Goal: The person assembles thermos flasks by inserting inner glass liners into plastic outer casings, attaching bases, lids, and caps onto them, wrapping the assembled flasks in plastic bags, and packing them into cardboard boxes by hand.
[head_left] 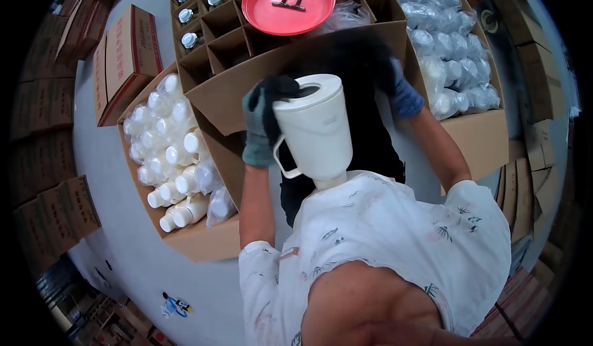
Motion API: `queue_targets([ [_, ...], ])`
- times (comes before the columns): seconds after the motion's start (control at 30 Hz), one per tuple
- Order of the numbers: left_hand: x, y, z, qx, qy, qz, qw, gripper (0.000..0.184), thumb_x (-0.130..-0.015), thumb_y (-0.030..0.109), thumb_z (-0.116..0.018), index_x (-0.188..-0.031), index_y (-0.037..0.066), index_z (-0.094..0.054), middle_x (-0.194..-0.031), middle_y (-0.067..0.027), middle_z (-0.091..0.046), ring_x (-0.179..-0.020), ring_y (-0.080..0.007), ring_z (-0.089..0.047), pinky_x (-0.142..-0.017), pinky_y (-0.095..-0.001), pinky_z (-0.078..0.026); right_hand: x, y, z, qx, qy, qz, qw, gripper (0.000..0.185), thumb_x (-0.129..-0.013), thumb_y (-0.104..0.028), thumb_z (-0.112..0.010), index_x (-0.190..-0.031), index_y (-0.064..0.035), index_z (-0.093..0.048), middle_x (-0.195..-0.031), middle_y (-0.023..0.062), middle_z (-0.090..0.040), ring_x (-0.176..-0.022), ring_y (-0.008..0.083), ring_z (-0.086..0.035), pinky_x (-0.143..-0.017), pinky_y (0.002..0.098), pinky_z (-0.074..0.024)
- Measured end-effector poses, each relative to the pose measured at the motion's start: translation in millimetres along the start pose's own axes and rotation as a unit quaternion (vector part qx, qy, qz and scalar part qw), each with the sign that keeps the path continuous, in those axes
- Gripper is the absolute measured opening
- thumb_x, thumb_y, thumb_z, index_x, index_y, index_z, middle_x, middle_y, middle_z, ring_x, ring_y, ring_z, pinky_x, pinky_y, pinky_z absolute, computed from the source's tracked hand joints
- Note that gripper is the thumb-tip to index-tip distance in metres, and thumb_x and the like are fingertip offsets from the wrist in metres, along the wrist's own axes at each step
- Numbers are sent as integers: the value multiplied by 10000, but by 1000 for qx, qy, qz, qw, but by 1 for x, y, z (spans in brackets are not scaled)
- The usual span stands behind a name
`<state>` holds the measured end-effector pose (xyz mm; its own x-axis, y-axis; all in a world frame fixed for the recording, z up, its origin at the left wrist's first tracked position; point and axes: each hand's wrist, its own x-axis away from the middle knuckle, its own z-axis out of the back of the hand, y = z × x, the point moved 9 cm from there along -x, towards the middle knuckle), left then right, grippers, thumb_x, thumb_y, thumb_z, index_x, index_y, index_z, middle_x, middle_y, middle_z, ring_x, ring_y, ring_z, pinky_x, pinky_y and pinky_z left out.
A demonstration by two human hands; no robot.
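My left hand (264, 114), in a grey-green and black glove, is closed on the rim and lid of a white pitcher (316, 127). The pitcher is held upside down or tilted in front of my chest; which of the two I cannot tell. Its handle is on the left side. My right hand (374, 62), in a dark glove with a blue cuff, is to the right of the pitcher's top, near the divided carton (296, 59). Its fingers are dark and smeared by motion. A red plate (289, 16) with two small dark metal pieces (289, 1) rests on the carton.
White-capped bottles (189, 40) stand in the divided carton's left compartments. An open box on the left holds bagged white bottles (176, 154). Another on the right holds plastic-wrapped items (454, 56). A closed carton (126, 65) lies at upper left; stacked boxes (49, 222) line the sides.
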<state>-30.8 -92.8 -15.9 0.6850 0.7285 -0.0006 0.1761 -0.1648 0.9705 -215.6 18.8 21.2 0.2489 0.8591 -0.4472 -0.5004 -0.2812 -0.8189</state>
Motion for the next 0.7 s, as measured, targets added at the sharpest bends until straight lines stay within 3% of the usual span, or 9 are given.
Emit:
queue_targets([
  [0.07, -2, -16, 5, 79, 27, 44, 996, 348, -988, 236, -470, -918, -40, -670, -873, -113, -693, -824, -183, -634, -792, -310, -502, 42, 43, -16, -98, 126, -113, 981, 332, -913, -90, -541, -1235, -12, -564, -1142, 169, -622, -1035, 269, -601, -905, 339, -478],
  [0.1, -4, -7, -24, -16, -9, -43, 999, 418, -1006, 316, -438, -956, -28, -670, -901, -95, -690, -806, -170, -620, -787, -307, -493, 41, 24, -18, 53, 107, -2, 993, 318, -933, -100, -523, -1235, -8, -560, -1156, 175, -610, -1061, 280, -582, -944, 349, -449],
  [0.13, -5, -6, -28, -29, -42, -17, 999, 392, -1003, 299, -451, -980, -28, -666, -929, -89, -689, -825, -172, -620, -795, -306, -491, 45, 4, -21, 204, 120, 110, 965, 305, -953, -111, -505, -1235, -4, -556, -1171, 181, -597, -1088, 292, -562, -984, 360, -421],
  [0.3, -9, -6, -37, -22, -32, 1, 999, 291, -972, 147, -479, -1178, -22, -596, -1086, -79, -659, -947, -142, -604, -862, -277, -472, 26, 99, -26, -55, 85, -99, 990, 330, -946, -150, -543, -1246, -11, -555, -1130, 136, -630, -1035, 246, -586, -927, 340, -459],
  [0.37, 8, 35, -52, -168, 5, -88, 982, 310, -978, 140, -475, -1229, -14, -572, -1153, -73, -637, -1016, -145, -588, -866, -288, -476, 21, 138, -29, -197, 123, -206, 951, 329, -940, -155, -555, -1236, -12, -570, -1121, 120, -647, -1018, 211, -599, -912, 327, -471],
  [0.47, 15, 33, -32, 68, 22, -25, 997, 353, -970, 132, -477, -1286, -20, -525, -1213, -127, -600, -1089, -225, -582, -954, -331, -456, 1, 100, -18, -155, 104, -143, 972, 318, -947, -176, -549, -1197, 15, -596, -1127, 100, -648, -993, 179, -611, -893, 290, -483],
  [0.5, 15, 40, -16, -118, 20, -87, 989, 356, -978, 127, -464, -1300, -18, -518, -1275, -158, -557, -1123, -246, -567, -996, -332, -432, -6, 95, -18, -170, 106, -138, 970, 313, -958, -175, -531, -1194, 20, -596, -1121, 99, -644, -981, 184, -615, -882, 280, -487],
  [0.63, 20, -22, 10, -40, 1, -40, 998, 375, -990, 147, -457, -1324, -17, -497, -1327, -150, -521, -1208, -249, -506, -1048, -346, -379, 24, 68, -58, -238, -73, -103, 963, 313, -929, -198, -565, -1162, 5, -616, -1171, 105, -638, -1105, 215, -575, -1006, 345, -419],
  [0.7, 18, 2, -12, -125, -41, -63, 989, 392, -992, 192, -455, -1317, -23, -502, -1300, -148, -547, -1197, -246, -515, -1043, -346, -379, 12, -38, -40, -40, -65, 52, 996, 329, -866, -187, -595, -1155, -33, -623, -1072, 159, -625, -1056, 338, -557, -978, 416, -409],
])
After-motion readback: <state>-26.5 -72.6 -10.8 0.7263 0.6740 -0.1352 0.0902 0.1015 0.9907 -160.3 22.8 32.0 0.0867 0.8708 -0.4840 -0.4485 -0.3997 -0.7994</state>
